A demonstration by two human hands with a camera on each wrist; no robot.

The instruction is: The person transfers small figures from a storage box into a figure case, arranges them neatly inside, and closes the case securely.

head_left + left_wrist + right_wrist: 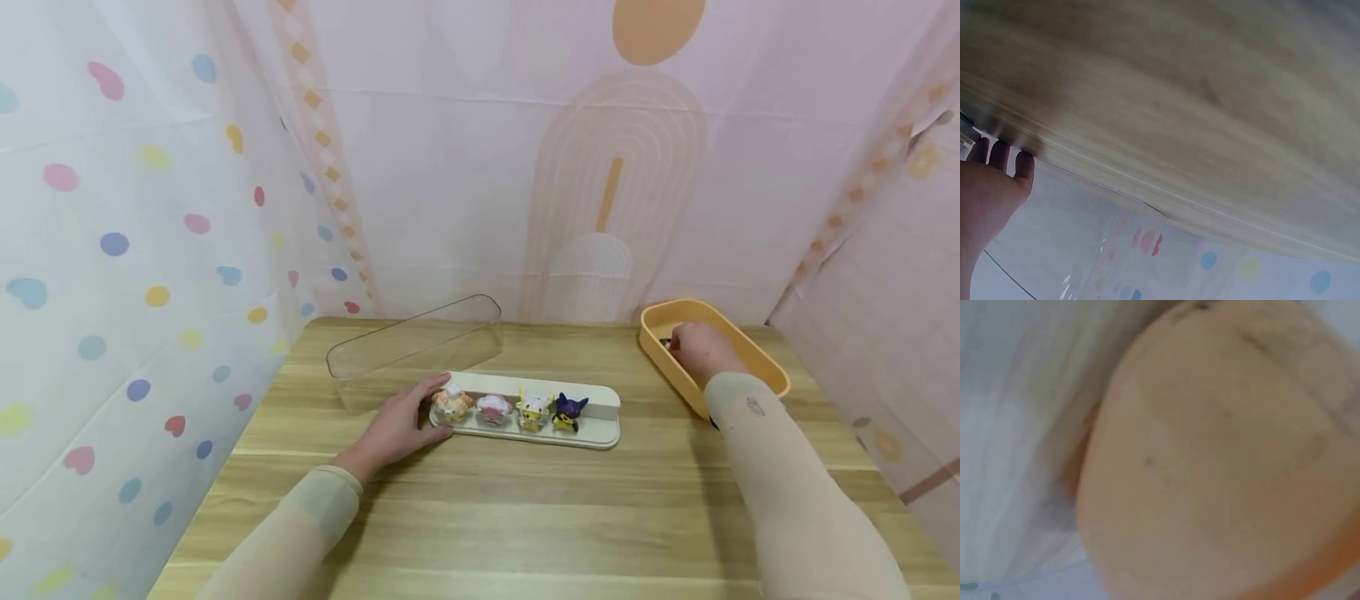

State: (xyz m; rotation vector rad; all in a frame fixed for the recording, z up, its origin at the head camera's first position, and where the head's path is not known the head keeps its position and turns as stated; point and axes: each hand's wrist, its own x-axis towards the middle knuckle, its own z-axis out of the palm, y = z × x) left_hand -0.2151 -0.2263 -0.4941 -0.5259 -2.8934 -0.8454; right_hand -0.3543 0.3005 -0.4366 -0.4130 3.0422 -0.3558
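A long white tray (600, 433) lies on the table with several small figurines in a row: an orange-and-white one (453, 403), a pink-and-white one (494, 409), a white-and-yellow one (533, 412) and a purple-and-yellow one (569, 412). My left hand (401, 421) holds the tray's left end between thumb and fingers. Inside the yellow-orange bin (750, 350) at the right, my right hand (703, 350) has its fingers curled at a small dark object (665, 342), mostly hidden by them. The right wrist view shows the bin's wall (1210, 462), blurred, without the fingers.
A clear plastic cover (420, 342) stands behind the tray, at the left rear of the wooden table (540, 517). Patterned curtains (450, 167) rise behind the table and along both sides.
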